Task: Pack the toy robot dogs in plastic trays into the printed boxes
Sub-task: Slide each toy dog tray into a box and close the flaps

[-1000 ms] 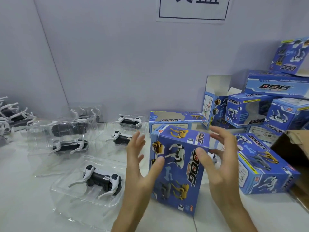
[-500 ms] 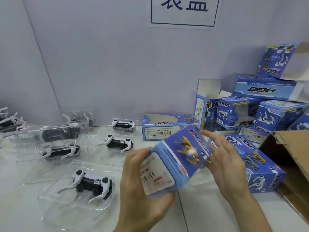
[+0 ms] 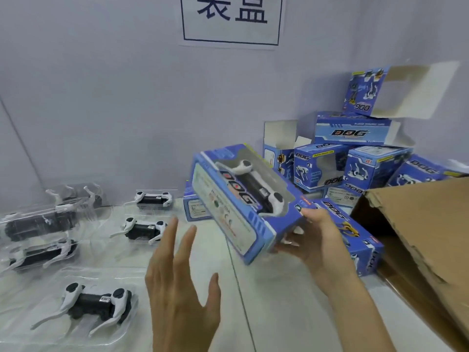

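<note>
A blue printed box (image 3: pixel 236 209) with a black-and-white toy dog showing through its window hangs tilted above the table. My right hand (image 3: pixel 316 240) grips its lower right end, thumb on top and fingers underneath. My left hand (image 3: pixel 182 295) is off the box, below and left of it, with fingers spread and nothing in it. Several toy dogs in clear plastic trays lie on the white table (image 3: pixel 274 295) to the left; the nearest tray (image 3: pixel 83 308) is at the front left, another toy dog in its tray (image 3: pixel 142 231) sits mid-table.
A pile of blue printed boxes (image 3: pixel 355 158), some with open flaps, stands at the back right against the grey wall. One box (image 3: pixel 355 240) lies flat behind my right hand. A brown cardboard carton (image 3: pixel 421 237) fills the right edge.
The box turned over so its window faces up and swung up and to the right. My left hand let go of it and dropped away; my right hand now carries it alone.
</note>
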